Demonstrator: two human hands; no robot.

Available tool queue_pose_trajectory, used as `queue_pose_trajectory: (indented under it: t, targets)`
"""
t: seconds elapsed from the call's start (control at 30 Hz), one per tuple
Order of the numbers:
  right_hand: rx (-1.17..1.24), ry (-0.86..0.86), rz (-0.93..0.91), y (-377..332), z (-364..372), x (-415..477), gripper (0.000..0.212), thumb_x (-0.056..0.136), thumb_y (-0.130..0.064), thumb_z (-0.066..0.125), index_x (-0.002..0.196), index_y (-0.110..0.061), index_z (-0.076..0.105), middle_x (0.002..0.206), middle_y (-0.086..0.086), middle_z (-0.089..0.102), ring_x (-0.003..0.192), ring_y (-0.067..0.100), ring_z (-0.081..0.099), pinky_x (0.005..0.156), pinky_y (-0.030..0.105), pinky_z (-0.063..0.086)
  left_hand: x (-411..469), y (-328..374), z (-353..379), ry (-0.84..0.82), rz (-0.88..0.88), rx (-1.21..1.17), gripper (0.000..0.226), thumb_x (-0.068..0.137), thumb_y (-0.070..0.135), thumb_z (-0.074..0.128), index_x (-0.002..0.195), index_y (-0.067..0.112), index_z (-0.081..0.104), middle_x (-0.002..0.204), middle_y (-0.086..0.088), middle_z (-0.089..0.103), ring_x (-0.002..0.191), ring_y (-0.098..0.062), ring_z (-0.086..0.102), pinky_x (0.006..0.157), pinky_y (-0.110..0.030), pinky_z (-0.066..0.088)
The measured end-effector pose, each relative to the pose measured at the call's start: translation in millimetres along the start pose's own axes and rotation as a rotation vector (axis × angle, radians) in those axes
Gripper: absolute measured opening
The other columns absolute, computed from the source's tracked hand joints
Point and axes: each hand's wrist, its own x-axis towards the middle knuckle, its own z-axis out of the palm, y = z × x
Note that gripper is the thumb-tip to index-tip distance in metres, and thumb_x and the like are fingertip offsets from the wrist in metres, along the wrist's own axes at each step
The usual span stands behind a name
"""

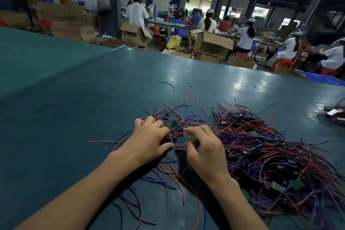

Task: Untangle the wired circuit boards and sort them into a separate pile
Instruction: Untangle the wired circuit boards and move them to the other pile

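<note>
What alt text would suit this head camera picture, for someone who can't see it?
A person's left hand and right hand work at a small tangle of red and blue wired circuit boards on a teal table, beside a bigger tangle on the right. Behind, seated workers and cardboard boxes.

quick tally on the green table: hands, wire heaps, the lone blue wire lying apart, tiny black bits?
Hands: 2, left hand, right hand
Wire heaps: 3, small heap under the hands, big heap to its right, edge heap cut off by the frame
Lone blue wire: 1
Black bits: 2
Total: 8
</note>
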Motion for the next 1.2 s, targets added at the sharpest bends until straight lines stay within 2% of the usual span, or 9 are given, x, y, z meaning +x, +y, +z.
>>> queue_pose_trajectory:
  t: [0.17, 0.3, 0.43, 0.63, 0.73, 0.8, 0.93, 1.07, 1.2]
  targets:
    - [-0.108, -0.237, 0.039, 6, 2, 0, 0.022, 0.087, -0.021, 0.064, 0.106, -0.025, 0.074, 0.104, -0.006, 0.068, 0.095, 0.023, 0.066, 0.075, 0.038, 0.054, -3, 4, -2, 0.078, 0.056, 0.012, 0.023, 0.097, 0.051, 0.054, 0.103, 0.03, 0.059, 0.105, 0.012, 0.057, 0.105, -0.018, 0.048, 0.087, -0.041, 0.032]
    - [-0.129, -0.19, 0.04, 6, 11, -1, 0.023, 0.092, -0.035, 0.063, 0.112, -0.028, 0.072, 0.105, -0.008, 0.061, 0.089, 0.022, 0.065, 0.067, 0.038, 0.053, -3, 6, -7, 0.139, 0.054, -0.026, 0.019, 0.1, 0.044, 0.054, 0.108, 0.028, 0.057, 0.104, 0.013, 0.062, 0.105, -0.017, 0.051, 0.092, -0.044, 0.034]
    - [-0.115, -0.136, 0.036, 9, 9, -1, 0.025, 0.094, -0.039, 0.067, 0.116, -0.028, 0.072, 0.094, -0.004, 0.056, 0.078, 0.023, 0.063, 0.058, 0.037, 0.051, -2, 8, -14, 0.331, 0.146, -0.113, 0.023, 0.091, 0.027, 0.075, 0.11, 0.02, 0.065, 0.1, 0.013, 0.068, 0.097, -0.018, 0.061, 0.088, -0.043, 0.036]
    - [-0.079, 0.015, -0.005, 10, 6, 1, 0.015, 0.093, -0.026, 0.072, 0.104, -0.016, 0.076, 0.09, -0.001, 0.067, 0.077, 0.027, 0.066, 0.059, 0.04, 0.053, -1, 4, -15, 0.303, 0.226, -0.375, 0.056, 0.083, 0.01, 0.081, 0.133, 0.018, 0.058, 0.101, 0.014, 0.065, 0.091, 0.015, 0.05, 0.093, -0.035, 0.043]
    - [-0.053, 0.097, 0.018, 8, 5, 1, 0.015, 0.093, -0.022, 0.073, 0.105, -0.017, 0.077, 0.092, 0.0, 0.076, 0.079, 0.026, 0.072, 0.063, 0.042, 0.056, 1, -4, -14, 0.271, 0.2, -0.376, 0.055, 0.085, 0.009, 0.08, 0.135, 0.018, 0.06, 0.102, 0.015, 0.067, 0.087, 0.003, 0.06, 0.089, -0.045, 0.05]
    - [-0.061, 0.166, 0.024, 8, 4, 1, 0.014, 0.092, -0.021, 0.074, 0.105, -0.017, 0.078, 0.086, -0.001, 0.078, 0.072, 0.025, 0.072, 0.058, 0.038, 0.055, 2, -10, -14, 0.296, 0.216, -0.306, 0.035, 0.087, 0.013, 0.079, 0.121, 0.017, 0.07, 0.1, 0.01, 0.074, 0.086, -0.009, 0.068, 0.085, -0.049, 0.05]
    - [-0.07, 0.223, 0.0, 7, 3, 1, 0.021, 0.093, -0.019, 0.072, 0.114, -0.016, 0.076, 0.099, -0.001, 0.078, 0.084, 0.02, 0.074, 0.068, 0.037, 0.058, -1, -9, -17, 0.341, 0.203, -0.258, 0.015, 0.093, 0.02, 0.071, 0.106, 0.014, 0.076, 0.095, 0.006, 0.076, 0.082, -0.014, 0.07, 0.082, -0.039, 0.047]
    - [0.084, 0.229, -0.021, 2, 7, 2, 0.029, 0.096, -0.021, 0.065, 0.123, -0.014, 0.072, 0.113, -0.003, 0.075, 0.1, 0.012, 0.072, 0.085, 0.034, 0.057, -1, -1, -20, 0.352, 0.201, -0.319, 0.036, 0.095, 0.002, 0.064, 0.13, 0.009, 0.065, 0.106, -0.002, 0.07, 0.094, -0.015, 0.063, 0.085, -0.033, 0.049]
    - [0.179, 0.206, 0.013, -2, 11, 0, 0.036, 0.095, -0.024, 0.063, 0.129, -0.017, 0.068, 0.111, -0.006, 0.075, 0.085, -0.003, 0.066, 0.078, 0.026, 0.055, -3, 9, -23, 0.252, 0.279, -0.375, 0.059, 0.09, -0.013, 0.053, 0.146, 0.005, 0.048, 0.12, -0.006, 0.058, 0.11, -0.017, 0.057, 0.101, -0.02, 0.041]
